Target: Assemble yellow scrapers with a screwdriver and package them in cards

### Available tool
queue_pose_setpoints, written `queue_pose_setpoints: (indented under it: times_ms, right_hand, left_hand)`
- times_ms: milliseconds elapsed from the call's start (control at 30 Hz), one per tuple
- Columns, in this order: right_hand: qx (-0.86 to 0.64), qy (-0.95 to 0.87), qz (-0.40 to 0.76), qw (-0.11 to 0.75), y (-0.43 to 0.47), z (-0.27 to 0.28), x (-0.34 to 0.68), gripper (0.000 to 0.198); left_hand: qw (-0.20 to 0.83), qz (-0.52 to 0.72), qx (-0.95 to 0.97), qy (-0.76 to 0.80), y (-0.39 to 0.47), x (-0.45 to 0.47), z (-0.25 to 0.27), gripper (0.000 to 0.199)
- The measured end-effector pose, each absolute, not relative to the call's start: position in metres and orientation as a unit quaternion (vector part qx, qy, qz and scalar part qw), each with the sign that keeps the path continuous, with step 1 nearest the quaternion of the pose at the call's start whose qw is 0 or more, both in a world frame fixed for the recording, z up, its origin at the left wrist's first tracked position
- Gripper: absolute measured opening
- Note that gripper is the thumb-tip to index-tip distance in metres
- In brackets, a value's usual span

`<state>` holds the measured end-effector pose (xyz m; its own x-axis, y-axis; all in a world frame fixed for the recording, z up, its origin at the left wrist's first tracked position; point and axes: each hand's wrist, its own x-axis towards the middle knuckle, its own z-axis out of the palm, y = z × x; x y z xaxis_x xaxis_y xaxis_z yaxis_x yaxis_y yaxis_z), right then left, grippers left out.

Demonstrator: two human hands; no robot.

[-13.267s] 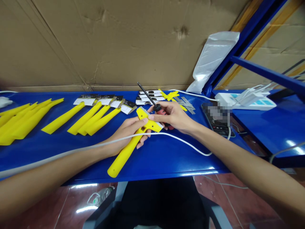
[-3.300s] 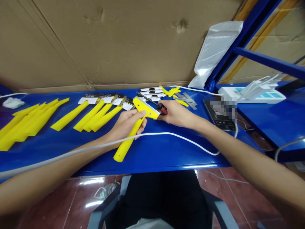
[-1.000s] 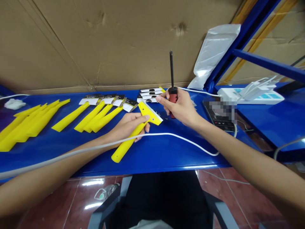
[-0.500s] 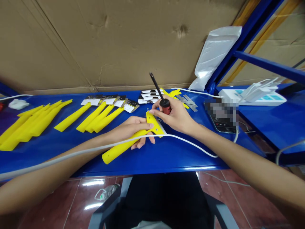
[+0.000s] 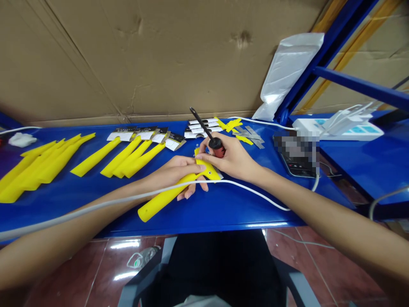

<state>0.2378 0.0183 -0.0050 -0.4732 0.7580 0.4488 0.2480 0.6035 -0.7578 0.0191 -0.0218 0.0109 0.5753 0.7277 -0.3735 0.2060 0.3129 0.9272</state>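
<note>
My left hand [image 5: 183, 170] is closed around the neck of a yellow scraper [image 5: 159, 203], its thumb lying on the head. The scraper's handle slants down to the left, and a thin metal blade edge shows along the right of its head. In my right hand [image 5: 234, 155] a screwdriver [image 5: 217, 147] with a red and black handle is held, its dark shaft pointing up and left, away from the scraper. The right thumb and fingertips touch the scraper's upper end and partly hide it. Tiny screws seem to lie just beyond the head, too small to tell clearly.
Several yellow handles [image 5: 47, 164] lie at the left, with more scrapers with card sleeves [image 5: 137, 153] beside them. Behind my hands are stacked cards [image 5: 201, 128], small yellow pieces [image 5: 231, 124] and metal blades [image 5: 254, 135]. A phone [image 5: 294, 157], power strip [image 5: 351, 130] and white cable [image 5: 255, 192] are nearby.
My right hand has shifted slightly left and down over the scraper's head, covering more of it. The screwdriver's shaft now leans further to the left. My left hand stays almost still.
</note>
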Motion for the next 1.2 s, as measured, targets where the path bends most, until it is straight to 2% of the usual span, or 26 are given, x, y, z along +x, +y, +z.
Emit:
queue_pose_setpoints:
  times_ms: [200,367,700,1033,1200]
  right_hand:
    - [-0.342,-0.781,0.328,0.407,0.0226,-0.0067,0.2368,0.036]
    - [-0.352,-0.748,0.396,0.4,0.0253,-0.0096,0.236,0.041]
    - [-0.364,-0.703,0.489,0.366,0.0225,-0.0046,0.2374,0.046]
    - [-0.379,-0.68,0.528,0.339,0.0229,-0.0086,0.2385,0.052]
    - [-0.375,-0.665,0.541,0.353,0.0241,-0.0077,0.2397,0.047]
  left_hand:
    - [0.686,0.188,0.555,0.431,-0.0242,0.0226,0.0154,0.038]
    - [0.69,0.207,0.547,0.428,-0.0261,0.0251,0.0168,0.026]
    - [0.695,0.228,0.542,0.413,-0.0272,0.0249,0.0133,0.022]
    - [0.692,0.237,0.539,0.417,-0.0284,0.0251,0.013,0.022]
    - [0.684,0.241,0.531,0.439,-0.0292,0.0256,0.0142,0.027]
